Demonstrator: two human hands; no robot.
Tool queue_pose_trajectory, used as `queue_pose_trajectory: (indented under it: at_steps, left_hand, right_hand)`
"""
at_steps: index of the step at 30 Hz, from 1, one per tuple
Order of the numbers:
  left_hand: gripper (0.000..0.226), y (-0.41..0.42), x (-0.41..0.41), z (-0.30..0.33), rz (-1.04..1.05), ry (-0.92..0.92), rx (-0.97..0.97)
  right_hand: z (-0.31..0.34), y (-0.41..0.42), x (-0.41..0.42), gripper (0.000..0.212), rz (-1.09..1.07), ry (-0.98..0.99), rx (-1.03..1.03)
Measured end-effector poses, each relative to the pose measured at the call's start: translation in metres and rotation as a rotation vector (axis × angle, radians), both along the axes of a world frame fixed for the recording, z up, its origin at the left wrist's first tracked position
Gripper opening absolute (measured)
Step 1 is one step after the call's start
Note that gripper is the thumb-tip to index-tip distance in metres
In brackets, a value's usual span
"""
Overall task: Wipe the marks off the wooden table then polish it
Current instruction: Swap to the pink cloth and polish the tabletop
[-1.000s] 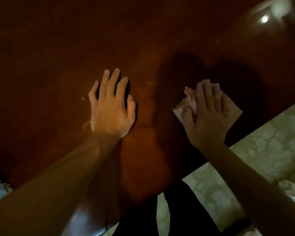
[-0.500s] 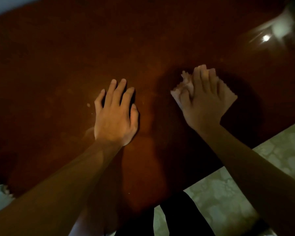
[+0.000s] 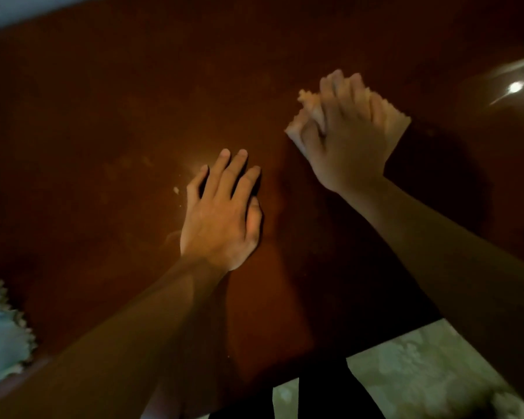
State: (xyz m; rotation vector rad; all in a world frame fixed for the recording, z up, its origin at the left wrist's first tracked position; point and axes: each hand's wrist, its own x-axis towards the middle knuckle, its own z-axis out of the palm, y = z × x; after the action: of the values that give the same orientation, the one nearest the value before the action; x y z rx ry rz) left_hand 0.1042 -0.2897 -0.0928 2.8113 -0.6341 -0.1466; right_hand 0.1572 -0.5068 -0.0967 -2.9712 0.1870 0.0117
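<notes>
A: Nearest?
B: Pale patterned floor (image 3: 412, 370) at lower right, past the table (image 3: 109, 110) edge. At lower left, on the table, a light blue cloth (image 3: 0, 337) with a zigzag hem.

A: Next out?
B: Left hand (image 3: 221, 219), flat, palm down on the dark reddish wood, fingers spread a little, gripping nothing. Just left of it, 1 small pale mark (image 3: 176, 190) and faint smears.

A: Farther?
B: Right hand (image 3: 345, 137), pressed on a crumpled pinkish rag (image 3: 310, 111), fingers curled over it, thumb pinching the left fold. Serrated rag edges showing on both sides.

A: Beyond?
B: Glossy wood, bright glare (image 3: 515, 87) at far right.
</notes>
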Motion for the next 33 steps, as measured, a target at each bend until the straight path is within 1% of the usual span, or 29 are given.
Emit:
queue_pose_trajectory:
  at_steps: [1, 3, 7, 10, 11, 12, 15, 18, 20, 23, 25, 27, 28, 29, 31, 33]
  left_hand:
    - [0.052, 0.000, 0.000, 0.000, 0.003, -0.004, -0.003]
    - [0.051, -0.002, 0.000, 0.000, 0.011, -0.010, -0.009]
    - [0.053, -0.002, 0.001, 0.000, 0.026, -0.020, -0.006]
    - [0.053, -0.002, 0.001, 0.000, 0.033, -0.025, 0.000]
    - [0.053, -0.003, 0.001, -0.001, 0.042, -0.026, -0.003]
    - [0.053, -0.002, 0.001, -0.001, 0.052, -0.029, -0.007]
    - [0.052, -0.002, 0.000, -0.001, 0.066, -0.046, -0.019]
    - [0.052, -0.002, -0.001, -0.002, 0.083, -0.034, -0.020]
    - [0.052, -0.002, -0.001, -0.002, 0.089, -0.037, -0.021]
    - [0.053, -0.003, -0.002, 0.000, 0.091, -0.029, 0.024]
    - [0.053, -0.005, -0.001, 0.003, 0.086, -0.017, 0.050]
    - [0.051, -0.008, 0.002, 0.008, 0.093, -0.015, 0.067]
    - [0.049, -0.010, 0.005, 0.010, 0.108, -0.021, 0.071]
    - [0.047, -0.013, 0.009, 0.012, 0.131, -0.027, 0.071]
    - [0.046, -0.024, 0.019, 0.015, 0.200, -0.019, 0.068]
    - [0.048, -0.040, 0.029, 0.014, 0.319, 0.018, 0.062]
  right_hand:
    - [-0.001, 0.004, 0.007, 0.064, -0.020, -0.005, -0.016]
    - [-0.001, 0.023, 0.003, 0.066, 0.048, -0.014, -0.056]
    - [-0.001, 0.050, -0.035, 0.061, 0.361, -0.016, -0.015]
    - [0.000, 0.028, -0.015, 0.062, 0.547, -0.007, -0.026]
    - [0.001, 0.018, -0.001, 0.063, 0.573, 0.001, -0.046]
    - [0.001, 0.011, 0.017, 0.064, 0.555, -0.007, -0.048]
    - [0.003, 0.001, 0.072, 0.067, 0.341, -0.011, -0.031]
    - [0.003, 0.015, 0.088, 0.070, 0.232, -0.037, -0.085]
    - [0.004, 0.034, 0.072, 0.068, 0.275, -0.068, -0.062]
    - [0.002, 0.054, 0.040, 0.062, 0.463, -0.116, 0.015]
    - [0.006, 0.050, 0.039, 0.060, 0.572, -0.130, 0.037]
    - [0.007, 0.032, 0.058, 0.055, 0.649, -0.169, -0.005]
    - [0.007, 0.023, 0.074, 0.055, 0.636, -0.157, -0.028]
    - [0.007, 0.015, 0.093, 0.057, 0.581, -0.092, -0.039]
    - [0.009, 0.007, 0.125, 0.064, 0.424, 0.031, -0.019]
    - [0.007, 0.016, 0.134, 0.069, 0.320, 0.047, -0.002]
